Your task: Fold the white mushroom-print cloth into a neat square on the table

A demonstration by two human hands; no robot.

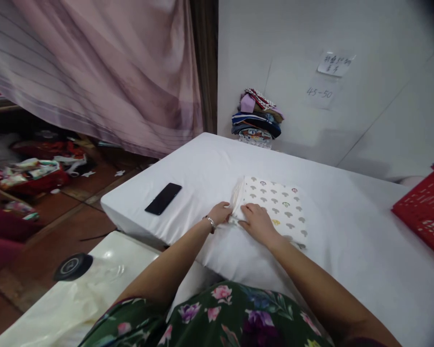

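Note:
A folded white cloth [280,205] printed with grey and a few coloured mushroom-like shapes lies flat on the white-covered table [347,260]. At its left edge, where layers are stacked, my left hand [220,213] has its fingers closed on the fabric; a bracelet circles that wrist. My right hand [257,222] rests on top of the cloth near its lower left part, fingers stretched out over the print. What the cloth is beyond a folded piece of fabric cannot be told.
A black phone [163,198] lies left of the cloth. Folded garments [256,118] are piled at the back wall. A red plastic basket [425,207] stands at the right. A lower white surface [119,260] bears a black roll [73,266]; a pink curtain [141,72] hangs behind.

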